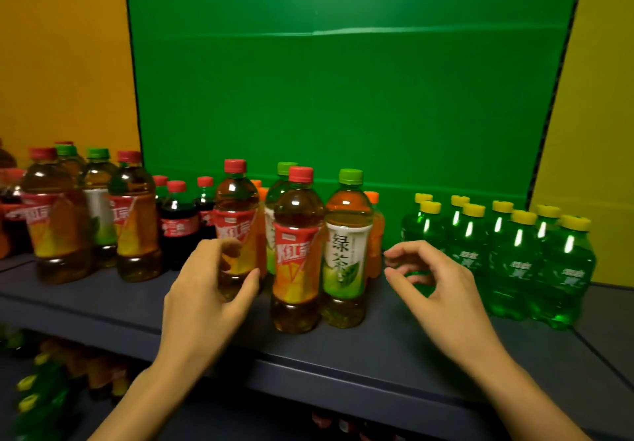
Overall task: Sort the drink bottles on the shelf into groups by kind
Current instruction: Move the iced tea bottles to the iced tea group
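Observation:
On the dark shelf, three tea bottles stand in front at the middle. They are a red-cap black tea bottle, a second one and a green-cap green tea bottle. My left hand reaches to the first black tea bottle, with fingers and thumb apart in front of its lower half. My right hand hovers open and curled, right of the green tea bottle and in front of the green soda bottles.
Mixed tea bottles stand at the left, small cola bottles behind them, and orange-cap bottles behind the middle group. A lower shelf holds more bottles. Green and yellow panels back the shelf.

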A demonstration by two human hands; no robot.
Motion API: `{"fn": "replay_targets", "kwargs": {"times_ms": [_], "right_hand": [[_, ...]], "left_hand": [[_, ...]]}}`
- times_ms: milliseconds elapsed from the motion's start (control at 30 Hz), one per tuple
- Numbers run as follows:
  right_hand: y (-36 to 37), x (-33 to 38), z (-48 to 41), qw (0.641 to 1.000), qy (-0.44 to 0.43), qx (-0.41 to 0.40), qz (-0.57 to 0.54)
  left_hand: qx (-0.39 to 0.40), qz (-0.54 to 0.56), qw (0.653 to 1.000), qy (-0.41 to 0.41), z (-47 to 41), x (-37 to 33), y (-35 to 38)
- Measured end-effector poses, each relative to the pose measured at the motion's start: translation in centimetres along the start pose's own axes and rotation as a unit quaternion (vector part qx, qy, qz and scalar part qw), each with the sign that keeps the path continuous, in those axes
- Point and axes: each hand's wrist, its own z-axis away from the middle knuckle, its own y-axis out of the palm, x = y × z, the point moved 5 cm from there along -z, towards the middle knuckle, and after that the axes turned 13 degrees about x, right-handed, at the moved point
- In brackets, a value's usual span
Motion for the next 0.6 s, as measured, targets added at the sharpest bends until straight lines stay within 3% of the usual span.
{"fn": "replay_targets", "kwargs": {"times_ms": [333,600], "right_hand": [[9.3,3.7,-1.6,0.996,0.019,-0.085,-0.026],[14.6,3.2,-1.8,0.978,0.117,-0.170,0.038]], "left_hand": [[0.128,0.121,0.984,-0.024,-3.2,7.6,0.7],[0.202,0.292,0.934,-0.031,-6.7,9.6,3.4]]}}
